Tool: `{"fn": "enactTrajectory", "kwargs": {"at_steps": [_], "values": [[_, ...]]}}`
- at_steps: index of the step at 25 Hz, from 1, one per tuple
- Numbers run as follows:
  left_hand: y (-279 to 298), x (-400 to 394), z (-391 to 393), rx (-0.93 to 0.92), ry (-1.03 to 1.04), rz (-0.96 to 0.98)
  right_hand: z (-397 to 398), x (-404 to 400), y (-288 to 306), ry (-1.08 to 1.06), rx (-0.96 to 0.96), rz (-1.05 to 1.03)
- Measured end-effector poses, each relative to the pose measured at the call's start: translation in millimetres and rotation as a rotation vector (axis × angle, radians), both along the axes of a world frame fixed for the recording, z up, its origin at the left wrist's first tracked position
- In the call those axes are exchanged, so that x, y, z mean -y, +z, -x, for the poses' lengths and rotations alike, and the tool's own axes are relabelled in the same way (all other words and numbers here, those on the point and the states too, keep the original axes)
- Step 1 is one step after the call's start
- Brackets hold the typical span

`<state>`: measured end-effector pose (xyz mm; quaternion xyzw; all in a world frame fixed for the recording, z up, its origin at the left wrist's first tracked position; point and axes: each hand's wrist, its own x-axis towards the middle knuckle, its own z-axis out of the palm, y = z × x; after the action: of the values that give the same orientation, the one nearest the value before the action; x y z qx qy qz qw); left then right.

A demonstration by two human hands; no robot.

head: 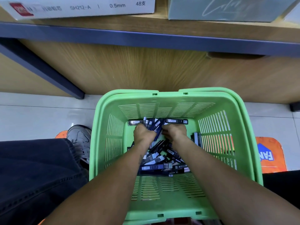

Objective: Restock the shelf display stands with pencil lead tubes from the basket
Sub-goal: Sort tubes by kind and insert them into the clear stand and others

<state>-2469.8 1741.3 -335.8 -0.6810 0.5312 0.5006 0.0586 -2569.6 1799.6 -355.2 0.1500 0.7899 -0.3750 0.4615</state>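
Head view: we reach both arms down into basket on floor below shelf. Left hand and right hand curl fingers round one bundle of tubes at far side; more tubes loose nearer. Step: gathering stock. Next, we judge: lift bundle clear, up to shelf stands, which are out of view.

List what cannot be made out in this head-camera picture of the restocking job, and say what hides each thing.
- Fingers of the left hand and right hand: curled under, hidden behind the backs of the hands.
- Labels on the pencil lead tubes: too small and blurred.
- Basket floor: partly covered by tubes and forearms.
- Red logo on the white box: blurred.
- Display stands: none recognisable in this view.
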Motion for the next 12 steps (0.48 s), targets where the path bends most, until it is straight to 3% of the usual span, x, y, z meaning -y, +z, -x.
{"fn": "enactTrajectory", "kwargs": {"at_steps": [5, 12], "values": [[1.0, -2.5, 12.7, -0.048, 0.061, -0.077, -4.1, 10.5, 5.9, 0.2, 0.043, -0.021], [5.6, -6.1, 9.4, -0.139, -0.04, -0.155, 5.1, -11.1, 14.2, 0.184, 0.252, 0.142]]}}
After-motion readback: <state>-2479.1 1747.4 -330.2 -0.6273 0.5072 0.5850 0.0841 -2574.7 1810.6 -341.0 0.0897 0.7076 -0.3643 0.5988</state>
